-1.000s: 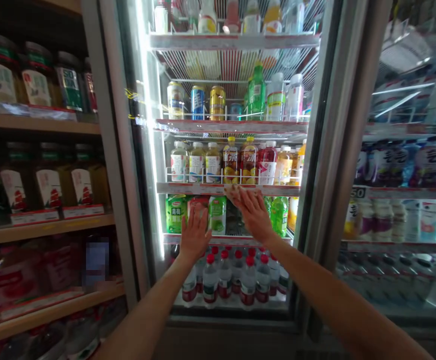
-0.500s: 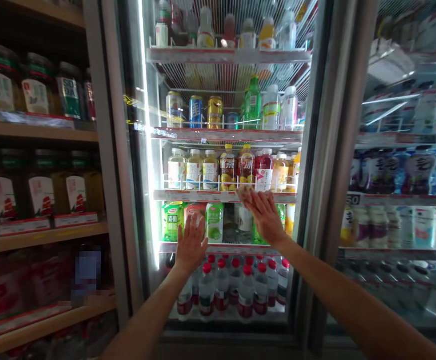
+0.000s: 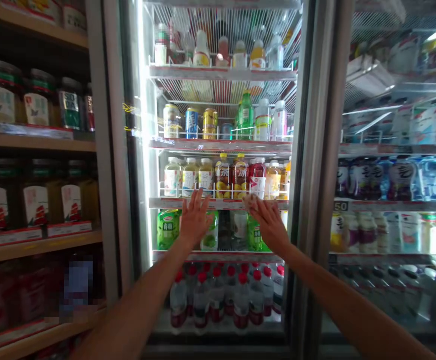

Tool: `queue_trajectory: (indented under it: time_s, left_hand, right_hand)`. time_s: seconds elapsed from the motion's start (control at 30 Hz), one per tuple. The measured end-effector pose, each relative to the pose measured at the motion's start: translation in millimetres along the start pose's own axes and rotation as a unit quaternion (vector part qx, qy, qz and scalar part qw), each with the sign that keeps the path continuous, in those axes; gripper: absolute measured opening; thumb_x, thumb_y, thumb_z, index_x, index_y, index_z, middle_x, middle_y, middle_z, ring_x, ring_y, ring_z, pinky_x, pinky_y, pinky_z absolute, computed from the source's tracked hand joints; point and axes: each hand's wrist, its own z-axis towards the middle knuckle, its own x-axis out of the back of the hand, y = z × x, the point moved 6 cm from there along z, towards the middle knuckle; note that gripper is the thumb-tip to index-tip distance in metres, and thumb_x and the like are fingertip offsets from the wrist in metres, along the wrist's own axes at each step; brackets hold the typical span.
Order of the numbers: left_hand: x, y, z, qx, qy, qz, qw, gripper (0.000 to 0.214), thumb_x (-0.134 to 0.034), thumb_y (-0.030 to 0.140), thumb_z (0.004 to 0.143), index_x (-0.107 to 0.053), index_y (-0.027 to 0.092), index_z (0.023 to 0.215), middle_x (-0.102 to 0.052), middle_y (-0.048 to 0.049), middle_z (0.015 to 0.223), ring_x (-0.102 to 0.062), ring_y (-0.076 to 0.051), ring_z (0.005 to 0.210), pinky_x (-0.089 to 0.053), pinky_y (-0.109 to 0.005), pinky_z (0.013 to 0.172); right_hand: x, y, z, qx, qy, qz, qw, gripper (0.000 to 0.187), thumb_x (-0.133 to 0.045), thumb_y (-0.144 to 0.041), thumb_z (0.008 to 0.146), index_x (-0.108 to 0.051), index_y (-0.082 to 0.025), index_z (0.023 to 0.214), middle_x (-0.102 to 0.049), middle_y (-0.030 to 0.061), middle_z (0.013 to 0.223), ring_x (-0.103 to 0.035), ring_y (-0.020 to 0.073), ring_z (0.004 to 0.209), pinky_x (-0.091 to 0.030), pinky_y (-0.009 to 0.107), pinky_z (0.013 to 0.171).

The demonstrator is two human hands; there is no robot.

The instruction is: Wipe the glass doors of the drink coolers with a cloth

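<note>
My left hand (image 3: 196,220) is open with its fingers spread, raised in front of the lit drinks fridge. Its fingertips reach the level of a shelf edge (image 3: 218,203), and it covers part of the green pouches (image 3: 168,230) behind. My right hand (image 3: 272,225) has its fingers over a pale, crumpled cloth (image 3: 251,201), at the same shelf edge on the right. Faint reflections suggest door glass in front of the shelves; whether either hand touches it I cannot tell. Beyond the hands stand tea bottles (image 3: 223,177) and a red-drink bottle (image 3: 257,177).
Red-capped bottles (image 3: 202,300) fill the fridge bottom; cans (image 3: 191,123) and bottles stand higher up. A metal door frame (image 3: 321,175) divides off another fridge on the right. Wooden shelves (image 3: 38,142) with jars and bottles are on the left.
My left hand has risen from the pouches to the shelf edge above, fingers spread. My right hand and the cloth have shifted slightly right and down, while the whole view has moved a little.
</note>
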Motion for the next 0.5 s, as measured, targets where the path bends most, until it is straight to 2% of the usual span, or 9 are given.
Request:
queue_trajectory:
  time_s: [0.07, 0.2, 0.27, 0.33, 0.37, 0.43, 0.5]
  left_hand:
    - [-2.3, 0.9, 1.6, -0.002, -0.006, 0.007, 1.000, 0.055, -0.048, 0.034, 0.084, -0.037, 0.019, 0.135, -0.025, -0.0109, 0.148, -0.018, -0.026, 0.138, -0.015, -0.049, 0.110]
    - [-5.6, -0.3, -2.1, -0.006, 0.005, 0.023, 1.000, 0.055, -0.048, 0.035, 0.084, -0.037, 0.020, 0.136, -0.025, -0.0104, 0.148, -0.018, -0.026, 0.138, -0.016, -0.049, 0.110]
    - [-6.5, -0.3, -3.3, -0.010, 0.015, 0.028, 0.999, 0.055, -0.048, 0.035, 0.084, -0.037, 0.020, 0.136, -0.026, -0.0106, 0.147, -0.018, -0.026, 0.138, -0.015, -0.049, 0.110]
    - [-6.7, 0.3, -3.9, -0.014, 0.024, 0.033, 0.999, 0.054, -0.047, 0.034, 0.085, -0.037, 0.019, 0.136, -0.027, -0.0108, 0.147, -0.019, -0.026, 0.138, -0.015, -0.049, 0.110]
    - [-6.4, 0.5, -4.0, -0.015, 0.027, 0.036, 0.999, 0.053, -0.047, 0.034, 0.085, -0.037, 0.019, 0.135, -0.028, -0.0109, 0.147, -0.019, -0.026, 0.138, -0.016, -0.049, 0.110]
    - [-5.1, -0.2, -3.9, -0.015, 0.025, 0.042, 0.999, 0.053, -0.047, 0.033, 0.085, -0.038, 0.019, 0.135, -0.028, -0.0109, 0.146, -0.021, -0.026, 0.137, -0.017, -0.049, 0.110]
    - [-2.8, -2.1, -2.4, -0.023, 0.016, 0.044, 0.999, 0.051, -0.048, 0.033, 0.084, -0.040, 0.021, 0.134, -0.030, -0.0099, 0.146, -0.023, -0.026, 0.136, -0.017, -0.049, 0.110]
  right_hand:
    - [2.3, 9.3, -3.0, -0.008, 0.008, -0.011, 1.000, 0.063, -0.039, -0.005, 0.082, -0.027, -0.026, 0.141, -0.016, 0.0030, 0.152, -0.016, 0.0233, 0.139, -0.021, 0.053, 0.112]
    - [17.7, 63.5, 30.1, -0.143, 0.136, -0.051, 0.979, 0.064, -0.039, -0.010, 0.084, -0.021, -0.026, 0.143, -0.011, 0.0042, 0.153, -0.014, 0.0272, 0.139, -0.023, 0.058, 0.108]
    - [19.5, 70.5, 49.6, -0.181, 0.186, -0.056, 0.964, 0.064, -0.037, -0.011, 0.084, -0.019, -0.026, 0.143, -0.009, 0.0040, 0.153, -0.014, 0.0282, 0.139, -0.022, 0.061, 0.107]
    - [14.1, 52.6, 61.2, -0.174, 0.190, -0.050, 0.965, 0.064, -0.037, -0.011, 0.084, -0.020, -0.027, 0.143, -0.008, 0.0034, 0.153, -0.013, 0.0279, 0.139, -0.021, 0.060, 0.107]
    - [9.0, 36.0, 63.8, -0.145, 0.169, -0.043, 0.974, 0.063, -0.037, -0.011, 0.084, -0.021, -0.028, 0.143, -0.009, 0.0031, 0.153, -0.012, 0.0271, 0.140, -0.021, 0.059, 0.108]
    - [-4.5, -3.1, 63.1, -0.036, 0.085, -0.017, 0.996, 0.062, -0.039, -0.011, 0.083, -0.025, -0.026, 0.142, -0.016, 0.0036, 0.152, -0.014, 0.0247, 0.140, -0.020, 0.054, 0.111]
    - [-12.1, -26.6, 57.5, 0.057, 0.019, -0.004, 0.998, 0.060, -0.041, -0.011, 0.083, -0.030, -0.026, 0.140, -0.023, 0.0028, 0.150, -0.016, 0.0224, 0.139, -0.021, 0.050, 0.113]
